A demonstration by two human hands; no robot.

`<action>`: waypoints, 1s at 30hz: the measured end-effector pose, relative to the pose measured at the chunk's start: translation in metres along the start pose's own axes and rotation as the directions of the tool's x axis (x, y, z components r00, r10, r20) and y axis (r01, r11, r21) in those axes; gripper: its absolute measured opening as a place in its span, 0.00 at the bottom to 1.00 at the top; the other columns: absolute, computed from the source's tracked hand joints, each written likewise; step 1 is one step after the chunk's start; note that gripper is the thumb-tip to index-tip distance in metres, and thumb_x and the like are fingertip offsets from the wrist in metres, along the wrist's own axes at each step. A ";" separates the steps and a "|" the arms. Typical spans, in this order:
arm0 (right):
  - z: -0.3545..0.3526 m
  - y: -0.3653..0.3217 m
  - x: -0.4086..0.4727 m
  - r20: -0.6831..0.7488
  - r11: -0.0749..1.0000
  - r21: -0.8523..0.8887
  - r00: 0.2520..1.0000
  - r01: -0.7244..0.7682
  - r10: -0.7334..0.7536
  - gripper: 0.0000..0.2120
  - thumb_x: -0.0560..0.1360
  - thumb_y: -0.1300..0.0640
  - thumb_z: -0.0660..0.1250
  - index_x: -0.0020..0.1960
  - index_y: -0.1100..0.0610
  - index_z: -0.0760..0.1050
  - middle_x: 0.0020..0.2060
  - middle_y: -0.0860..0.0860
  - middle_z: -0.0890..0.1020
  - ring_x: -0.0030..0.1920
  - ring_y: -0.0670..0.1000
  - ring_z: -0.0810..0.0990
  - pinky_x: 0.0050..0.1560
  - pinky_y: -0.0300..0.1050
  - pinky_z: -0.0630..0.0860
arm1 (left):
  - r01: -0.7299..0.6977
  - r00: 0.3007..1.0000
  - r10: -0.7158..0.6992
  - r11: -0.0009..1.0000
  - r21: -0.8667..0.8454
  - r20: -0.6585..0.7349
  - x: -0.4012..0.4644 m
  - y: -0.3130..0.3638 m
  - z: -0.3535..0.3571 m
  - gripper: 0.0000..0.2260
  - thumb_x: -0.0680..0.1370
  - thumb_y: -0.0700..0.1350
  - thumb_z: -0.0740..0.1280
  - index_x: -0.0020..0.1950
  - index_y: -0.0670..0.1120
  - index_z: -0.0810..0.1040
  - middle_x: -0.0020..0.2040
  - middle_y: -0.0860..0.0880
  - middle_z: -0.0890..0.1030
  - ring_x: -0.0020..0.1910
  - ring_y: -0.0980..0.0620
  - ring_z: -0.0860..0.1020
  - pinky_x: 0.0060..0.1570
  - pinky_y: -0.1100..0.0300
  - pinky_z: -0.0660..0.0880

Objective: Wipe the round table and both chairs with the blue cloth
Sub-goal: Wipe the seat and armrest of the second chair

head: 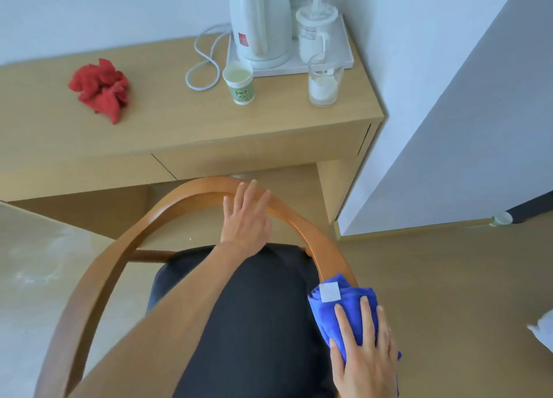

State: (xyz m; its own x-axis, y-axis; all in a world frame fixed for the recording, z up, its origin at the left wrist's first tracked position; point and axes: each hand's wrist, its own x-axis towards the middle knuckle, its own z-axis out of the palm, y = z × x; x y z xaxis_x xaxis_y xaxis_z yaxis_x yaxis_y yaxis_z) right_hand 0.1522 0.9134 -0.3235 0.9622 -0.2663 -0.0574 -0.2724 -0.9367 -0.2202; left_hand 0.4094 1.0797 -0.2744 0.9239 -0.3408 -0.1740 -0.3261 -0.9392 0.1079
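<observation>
In front of a light wood desk (179, 134), a person leans over a chair (98, 275) with a curved wooden back rail and a dark seat (257, 323). At far left, the pale edge of a table (39, 257) shows beside the chair, its top streaked with white glare. On the desk behind it lies a crumpled red cloth (101, 89). Further along, a looped white cord (203, 65) runs to a white kettle (260, 23), which stands on a white tray (344, 53) with a lidded mug (314, 32). A green paper cup (240, 84) sits just in front of the tray, and a glass (324, 80) stands at the tray's front right corner. The left hand (245, 221) reaches across the seat and rests open on the top of the rail, fingers straight and spread. To the right, the blue cloth (338, 308), folded and showing a white label, lies over the rail's right end. The right hand (368, 349) presses down on it with flat, extended fingers. A white wall (449, 113) and wood floor (449, 278) fill the right side.
</observation>
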 end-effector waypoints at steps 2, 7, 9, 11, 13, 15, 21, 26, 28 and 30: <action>0.000 -0.003 0.001 -0.001 1.000 0.002 1.000 -0.013 0.013 0.22 0.73 0.48 0.53 0.66 0.49 0.67 0.65 0.63 0.75 0.62 0.70 0.75 0.51 0.65 0.76 | 0.034 0.999 -0.032 0.993 0.115 -0.025 0.032 -0.022 -0.010 0.23 0.81 0.51 0.52 0.76 0.53 0.55 0.78 0.45 0.49 0.77 0.43 0.43 0.71 0.34 0.46; -0.004 -0.012 0.021 -0.066 0.985 0.112 0.988 -0.129 0.136 0.17 0.68 0.49 0.59 0.55 0.48 0.76 0.70 0.37 0.67 0.46 0.61 0.79 0.40 0.57 0.78 | 0.170 0.977 -0.191 0.965 0.198 0.094 0.073 -0.073 -0.002 0.26 0.80 0.60 0.41 0.74 0.52 0.57 0.76 0.41 0.57 0.75 0.41 0.53 0.68 0.29 0.46; 0.001 -0.016 0.026 -0.075 0.991 0.060 0.990 -0.119 0.124 0.20 0.76 0.44 0.51 0.62 0.48 0.73 0.71 0.52 0.69 0.54 0.67 0.78 0.43 0.60 0.78 | 0.156 0.986 -0.165 0.969 0.194 0.032 0.071 -0.080 0.012 0.26 0.79 0.60 0.42 0.69 0.48 0.64 0.71 0.41 0.64 0.69 0.39 0.60 0.68 0.30 0.49; 0.006 -0.024 0.043 -0.027 0.993 0.009 0.993 -0.118 0.118 0.25 0.78 0.43 0.48 0.68 0.50 0.72 0.70 0.63 0.70 0.61 0.71 0.73 0.46 0.63 0.77 | 0.139 0.990 -0.134 0.976 0.165 -0.046 0.070 -0.081 0.021 0.25 0.79 0.59 0.44 0.65 0.46 0.68 0.67 0.39 0.68 0.65 0.38 0.64 0.67 0.30 0.50; 0.010 -0.038 0.078 -0.001 0.994 -0.018 0.994 -0.112 0.112 0.25 0.76 0.46 0.54 0.68 0.54 0.75 0.69 0.64 0.70 0.62 0.71 0.72 0.49 0.63 0.75 | 0.124 0.989 -0.110 0.982 0.146 -0.095 0.071 -0.082 0.025 0.25 0.79 0.59 0.46 0.63 0.46 0.70 0.64 0.39 0.70 0.63 0.37 0.65 0.66 0.30 0.50; 0.015 -0.060 0.123 -0.002 0.994 -0.047 0.995 -0.098 0.098 0.25 0.76 0.46 0.56 0.69 0.54 0.74 0.69 0.64 0.70 0.63 0.70 0.71 0.53 0.63 0.73 | 0.118 0.988 -0.104 0.985 0.123 -0.116 0.070 -0.083 0.025 0.24 0.79 0.59 0.46 0.62 0.46 0.72 0.63 0.39 0.71 0.62 0.37 0.66 0.67 0.30 0.49; 0.032 -0.139 0.228 -0.004 0.991 0.017 0.991 0.132 -0.132 0.27 0.78 0.45 0.59 0.74 0.55 0.66 0.71 0.60 0.69 0.64 0.65 0.72 0.60 0.61 0.73 | 0.097 0.990 -0.091 0.994 0.047 -0.106 0.071 -0.089 0.023 0.28 0.76 0.58 0.38 0.64 0.50 0.71 0.68 0.44 0.67 0.66 0.41 0.63 0.67 0.34 0.47; 0.026 -0.128 0.236 0.016 0.966 -0.036 0.966 0.258 -0.257 0.28 0.76 0.49 0.66 0.73 0.54 0.66 0.69 0.59 0.71 0.59 0.64 0.75 0.53 0.58 0.76 | 0.088 0.988 -0.082 0.996 0.036 -0.133 0.070 -0.092 0.025 0.26 0.77 0.55 0.41 0.63 0.50 0.73 0.69 0.44 0.69 0.66 0.41 0.65 0.67 0.33 0.49; 0.021 -0.104 0.223 0.037 0.966 -0.060 0.968 0.251 -0.249 0.28 0.74 0.51 0.68 0.72 0.55 0.68 0.68 0.59 0.72 0.57 0.64 0.76 0.50 0.56 0.77 | 0.087 0.991 -0.083 0.995 0.040 -0.109 0.070 -0.091 0.022 0.26 0.77 0.56 0.41 0.64 0.51 0.72 0.69 0.44 0.69 0.66 0.41 0.64 0.67 0.32 0.48; 0.017 -0.077 0.205 0.018 0.969 -0.075 0.972 0.236 -0.235 0.25 0.74 0.52 0.65 0.70 0.56 0.71 0.66 0.59 0.74 0.52 0.64 0.76 0.47 0.55 0.77 | 0.078 0.993 -0.075 0.996 0.036 -0.090 0.068 -0.090 0.019 0.26 0.78 0.57 0.40 0.66 0.52 0.69 0.69 0.45 0.68 0.68 0.42 0.63 0.68 0.33 0.48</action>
State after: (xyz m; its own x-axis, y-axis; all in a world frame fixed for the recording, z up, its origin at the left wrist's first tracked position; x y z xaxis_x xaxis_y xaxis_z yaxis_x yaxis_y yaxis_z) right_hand 0.3710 0.9351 -0.3347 0.9992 -0.0348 -0.0217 -0.0377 -0.9873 -0.1543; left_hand 0.4982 1.1405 -0.3146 0.9600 -0.2644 -0.0925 -0.2599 -0.9639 0.0584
